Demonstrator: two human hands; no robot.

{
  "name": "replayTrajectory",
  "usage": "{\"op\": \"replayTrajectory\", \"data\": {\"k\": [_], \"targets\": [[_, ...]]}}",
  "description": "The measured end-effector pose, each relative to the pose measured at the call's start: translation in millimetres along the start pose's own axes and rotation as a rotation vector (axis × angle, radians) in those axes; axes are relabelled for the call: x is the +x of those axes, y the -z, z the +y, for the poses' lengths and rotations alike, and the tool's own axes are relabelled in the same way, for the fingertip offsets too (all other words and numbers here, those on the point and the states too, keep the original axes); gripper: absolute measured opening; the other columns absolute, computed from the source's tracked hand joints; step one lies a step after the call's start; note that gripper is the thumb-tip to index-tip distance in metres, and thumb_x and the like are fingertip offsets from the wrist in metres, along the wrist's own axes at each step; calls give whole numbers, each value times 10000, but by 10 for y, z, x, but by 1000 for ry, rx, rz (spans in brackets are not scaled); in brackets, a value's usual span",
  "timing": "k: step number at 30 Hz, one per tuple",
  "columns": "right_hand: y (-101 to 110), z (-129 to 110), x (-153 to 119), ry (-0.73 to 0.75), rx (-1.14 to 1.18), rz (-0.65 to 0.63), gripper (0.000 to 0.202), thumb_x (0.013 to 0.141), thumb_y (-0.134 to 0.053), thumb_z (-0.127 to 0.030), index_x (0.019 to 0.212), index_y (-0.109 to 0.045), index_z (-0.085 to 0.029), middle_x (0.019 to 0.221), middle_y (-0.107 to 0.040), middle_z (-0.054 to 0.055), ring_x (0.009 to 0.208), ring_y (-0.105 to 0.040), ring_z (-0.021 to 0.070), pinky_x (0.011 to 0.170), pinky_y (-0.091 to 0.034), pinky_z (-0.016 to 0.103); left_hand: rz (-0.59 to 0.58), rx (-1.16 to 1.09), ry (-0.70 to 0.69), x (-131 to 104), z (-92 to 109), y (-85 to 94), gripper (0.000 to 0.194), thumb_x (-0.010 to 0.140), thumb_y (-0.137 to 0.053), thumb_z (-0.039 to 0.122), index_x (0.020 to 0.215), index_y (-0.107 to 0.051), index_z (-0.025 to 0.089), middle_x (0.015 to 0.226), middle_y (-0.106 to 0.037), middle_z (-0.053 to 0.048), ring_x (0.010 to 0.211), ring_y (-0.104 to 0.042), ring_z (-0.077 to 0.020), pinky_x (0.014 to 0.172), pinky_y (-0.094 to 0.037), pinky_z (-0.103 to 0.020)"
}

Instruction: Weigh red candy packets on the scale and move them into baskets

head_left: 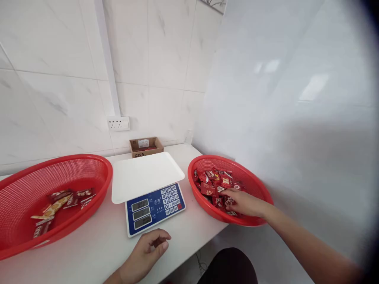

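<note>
My right hand (244,202) reaches into the red plastic basket (257,179) on the right. Its thumb and fingers close around a small red snack packet (229,201) among a pile of similar wrapped packets (209,188); the fingertips are partly hidden. My left hand (148,250) hovers at the front of the white table, below the scale, fingers curled loosely and thumb apart, with nothing visible in it. Between the baskets stands a blue and white digital weighing scale (156,211) with a bare white pan (146,173). Its displays are lit faintly and hard to read.
A second red basket (97,169) at the left holds several brown-red and yellowish packets (60,203). Behind the scale sits a small open cardboard box (135,154) with red items. A tiled wall with a socket (119,123) bounds the white table (195,228); a glossy panel rises at right.
</note>
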State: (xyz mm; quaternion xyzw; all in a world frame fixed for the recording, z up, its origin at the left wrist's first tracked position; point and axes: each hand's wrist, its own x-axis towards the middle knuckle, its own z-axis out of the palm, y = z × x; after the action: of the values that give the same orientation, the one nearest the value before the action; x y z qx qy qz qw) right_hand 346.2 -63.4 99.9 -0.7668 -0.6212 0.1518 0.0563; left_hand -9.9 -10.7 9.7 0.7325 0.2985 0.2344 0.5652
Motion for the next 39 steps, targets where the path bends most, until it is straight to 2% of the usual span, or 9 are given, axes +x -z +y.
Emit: {"op": "replayTrajectory", "data": {"k": [5, 13, 18, 22, 25, 27, 34, 37, 39], "targets": [[-171, -7, 117, -98, -86, 69, 639, 536, -725, -169, 1146, -557, -257, 1103, -591, 53, 791, -614, 157, 644, -405, 199, -17, -20, 17, 8, -15, 15, 370, 780, -514, 548, 906, -617, 215, 818, -583, -34, 750, -510, -180, 691, -431, -266], [-32, -44, 95, -93, -86, -73, 350, 696, -481, -77, 990, -597, -229, 701, -641, -5, 584, -576, 139, 504, -337, 198, -53, -30, 22, -5, -48, 7, 328, 802, -514, 513, 931, -610, 227, 836, -574, -31, 778, -507, -180, 703, -425, -259], [47, 2, 108, -62, -75, -21, 276, 738, -404, -82, 821, -630, -217, 764, -653, 6, 693, -591, 152, 562, -371, 208, -71, -25, 21, 7, -41, -3, 332, 800, -514, 513, 926, -610, 222, 844, -576, -33, 783, -505, -181, 705, -426, -256], [-8, -56, 128, 30, 14, -136, 343, 724, -485, -180, 1039, -610, -233, 988, -636, 39, 864, -593, 194, 695, -423, 247, -80, -40, 27, 19, -37, 0, 342, 798, -519, 512, 932, -608, 211, 836, -572, -32, 773, -502, -176, 702, -427, -254], [-78, -159, 134, -24, -78, -247, 633, 629, -619, -286, 1245, -480, -234, 1306, -439, 116, 1079, -502, 306, 822, -407, 357, -90, -41, 27, 17, -17, 9, 348, 799, -522, 506, 932, -606, 196, 838, -569, -35, 778, -501, -175, 708, -424, -254], [-121, -219, 134, -57, -154, -255, 623, 626, -612, -289, 1234, -483, -239, 1355, -367, 135, 1093, -483, 347, 812, -405, 403, -91, -42, 21, 12, 2, 12, 347, 801, -524, 499, 938, -603, 190, 846, -568, -38, 788, -501, -177, 719, -421, -255], [-25, -135, 216, 16, -55, -79, 157, 638, -499, -103, 734, -584, -193, 825, -615, 29, 717, -573, 174, 585, -395, 237, -101, -62, 18, 2, 15, -20, 341, 802, -527, 483, 933, -591, 175, 856, -561, -46, 789, -501, -176, 730, -418, -254], [165, -50, 260, -28, 14, 2, 135, 700, -457, -121, 716, -570, -194, 748, -621, 10, 699, -572, 158, 592, -400, 233, -93, -68, 21, -3, -6, -29, 336, 801, -532, 473, 941, -595, 173, 853, -559, -47, 793, -502, -178, 734, -418, -255], [252, -28, 262, -29, 70, -61, 135, 694, -481, -137, 764, -583, -190, 775, -637, 12, 719, -586, 160, 610, -417, 232, -89, -70, 23, -7, -19, -29, 331, 801, -536, 464, 946, -598, 173, 857, -560, -49, 799, -504, -179, 739, -419, -258]]}}
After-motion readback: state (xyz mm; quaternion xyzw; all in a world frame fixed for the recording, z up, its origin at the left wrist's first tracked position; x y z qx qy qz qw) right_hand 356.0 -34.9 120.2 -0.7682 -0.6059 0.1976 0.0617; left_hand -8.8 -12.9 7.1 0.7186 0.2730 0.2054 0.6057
